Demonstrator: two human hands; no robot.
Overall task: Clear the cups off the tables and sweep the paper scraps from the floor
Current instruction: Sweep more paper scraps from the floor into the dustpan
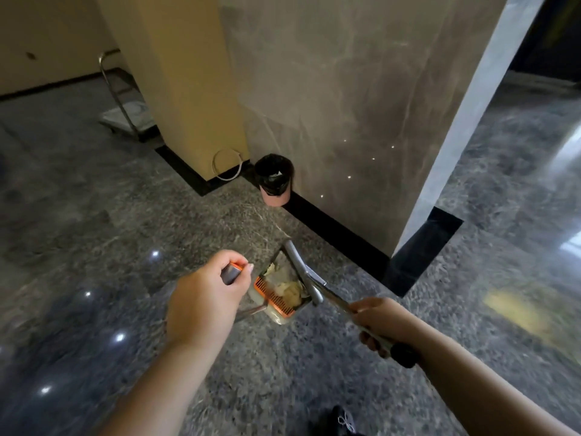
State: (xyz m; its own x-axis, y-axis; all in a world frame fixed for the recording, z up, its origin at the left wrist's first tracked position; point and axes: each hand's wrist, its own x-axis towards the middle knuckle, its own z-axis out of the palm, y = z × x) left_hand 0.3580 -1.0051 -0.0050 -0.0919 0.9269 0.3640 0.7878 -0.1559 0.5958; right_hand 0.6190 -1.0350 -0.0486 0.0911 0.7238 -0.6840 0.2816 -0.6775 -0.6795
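Head view: the left hand [204, 297] grips the orange-capped handle of a metal dustpan [276, 287] holding crumpled pale paper scraps [290, 289]; the right hand [382, 322] grasps a metal broom handle [317, 286]. A pink bin with a black liner [274, 179] stands ahead against the wall, nearer the dustpan hand.

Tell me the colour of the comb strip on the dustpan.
Orange. The comb strip runs across the dustpan, seen in the head view.
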